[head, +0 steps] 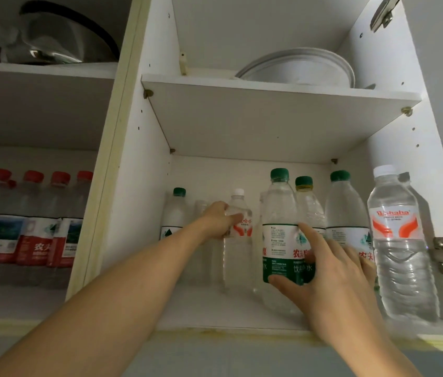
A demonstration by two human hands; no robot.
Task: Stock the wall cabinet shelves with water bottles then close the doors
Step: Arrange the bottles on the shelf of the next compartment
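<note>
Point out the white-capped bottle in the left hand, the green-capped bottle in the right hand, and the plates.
white-capped bottle [239, 210]: head view, shoulder.
green-capped bottle [280, 205]: head view, clear upper body.
plates [296, 68]: head view, underside.

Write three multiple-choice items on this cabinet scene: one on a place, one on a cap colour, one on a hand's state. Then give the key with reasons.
1. Where do the white plates sit?
A. on the upper right shelf
B. among the bottles
C. in the left compartment

2. What colour is the cap of the bottle the right hand grips?
A. red
B. green
C. white

3. What is the left hand doing?
A. hanging idle
B. pushing a door
C. holding a white-capped bottle

Key: 1 A, the plates lie above the bottle shelf. 2 B, the green-capped bottle shows a green cap. 3 C, fingers curl round the white-capped bottle.
</note>
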